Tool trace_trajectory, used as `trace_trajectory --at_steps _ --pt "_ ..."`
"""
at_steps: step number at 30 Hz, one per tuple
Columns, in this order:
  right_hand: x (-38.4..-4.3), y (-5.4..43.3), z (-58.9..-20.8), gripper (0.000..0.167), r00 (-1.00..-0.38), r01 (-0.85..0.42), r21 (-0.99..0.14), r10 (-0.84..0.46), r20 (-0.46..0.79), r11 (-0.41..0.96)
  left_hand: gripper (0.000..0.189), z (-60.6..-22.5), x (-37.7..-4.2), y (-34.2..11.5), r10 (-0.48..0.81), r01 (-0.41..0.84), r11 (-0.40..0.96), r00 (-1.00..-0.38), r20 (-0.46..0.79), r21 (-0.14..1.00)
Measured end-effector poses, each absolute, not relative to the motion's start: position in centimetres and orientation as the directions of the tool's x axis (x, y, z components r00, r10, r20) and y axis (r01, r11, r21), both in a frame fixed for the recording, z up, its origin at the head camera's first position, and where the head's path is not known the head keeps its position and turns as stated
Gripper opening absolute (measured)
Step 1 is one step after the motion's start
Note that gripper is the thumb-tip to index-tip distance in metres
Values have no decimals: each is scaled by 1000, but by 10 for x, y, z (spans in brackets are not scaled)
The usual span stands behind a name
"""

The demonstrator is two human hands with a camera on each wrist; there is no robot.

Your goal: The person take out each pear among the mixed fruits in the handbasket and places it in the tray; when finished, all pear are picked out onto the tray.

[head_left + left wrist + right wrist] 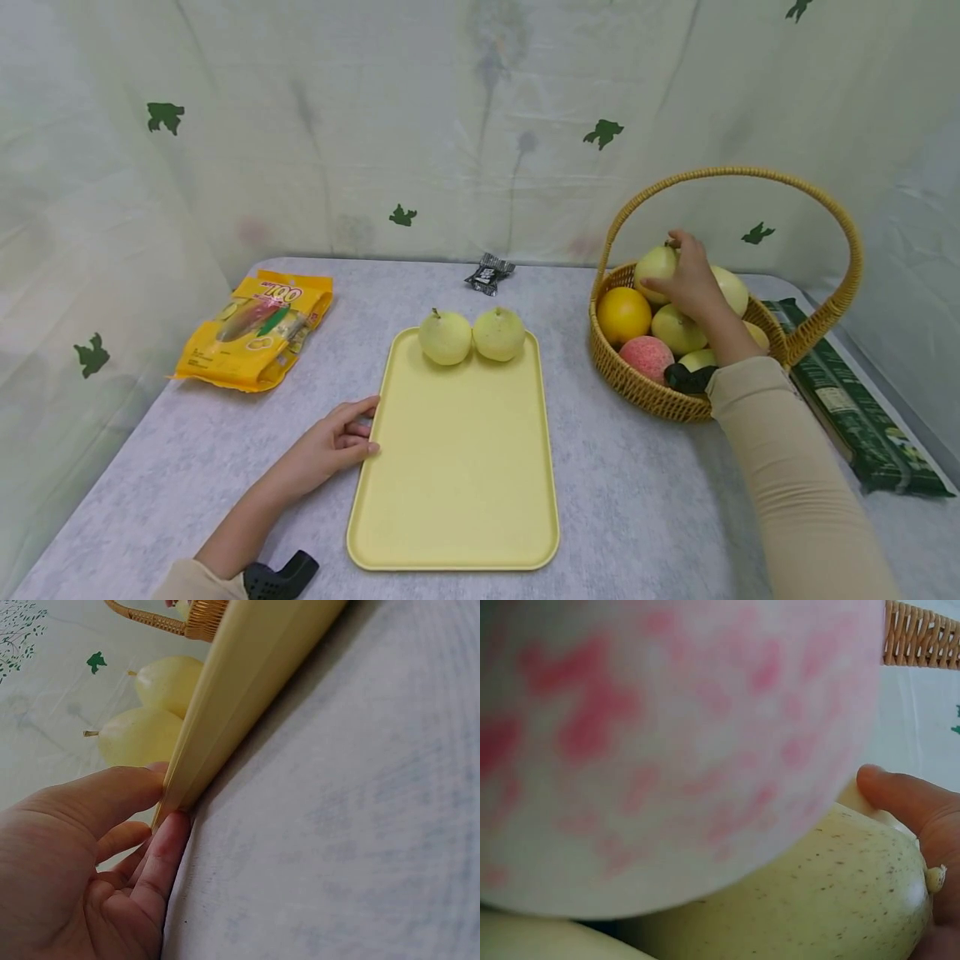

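My left hand (333, 446) holds the left rim of a pale yellow tray (457, 467); in the left wrist view the thumb lies over the rim and fingers reach beneath it. Two round, pale green-yellow pears (446, 337) stand side by side at the tray's far end. Over at the wicker basket (652, 400), my right hand (693, 279) grips a pear (656, 271) near the top of the fruit. An orange (624, 317), a pink peach (647, 358) and several more pears lie around it. Close up in the right wrist view, the peach hides part of a speckled pear (817, 892).
A yellow snack bag (258, 333) lies at the table's left. Behind the tray is a small black wrapped packet (491, 273). Right of the basket lies a long dark green package (862, 408). The basket's tall handle (731, 172) arches above the right hand.
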State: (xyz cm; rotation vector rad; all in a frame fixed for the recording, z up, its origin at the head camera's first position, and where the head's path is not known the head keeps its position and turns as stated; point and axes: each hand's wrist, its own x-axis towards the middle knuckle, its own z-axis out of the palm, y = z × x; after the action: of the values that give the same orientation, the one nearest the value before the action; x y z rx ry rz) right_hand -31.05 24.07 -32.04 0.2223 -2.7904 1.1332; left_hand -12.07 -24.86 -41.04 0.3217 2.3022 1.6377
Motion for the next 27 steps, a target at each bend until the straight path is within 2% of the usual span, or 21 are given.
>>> trace_trajectory --at_steps 8,13,27 --pt "-310 243 -321 86 -989 -145 -654 -83 125 743 68 -411 -121 -249 347 22 337 -932 -103 941" --pt "-309 244 -321 81 -991 -133 -626 -89 100 769 68 -412 -121 -249 348 29 337 -932 -97 941" --pt "-308 244 -320 79 -986 -147 -653 -162 38 743 68 -410 -120 -249 343 3 331 -932 -117 944"
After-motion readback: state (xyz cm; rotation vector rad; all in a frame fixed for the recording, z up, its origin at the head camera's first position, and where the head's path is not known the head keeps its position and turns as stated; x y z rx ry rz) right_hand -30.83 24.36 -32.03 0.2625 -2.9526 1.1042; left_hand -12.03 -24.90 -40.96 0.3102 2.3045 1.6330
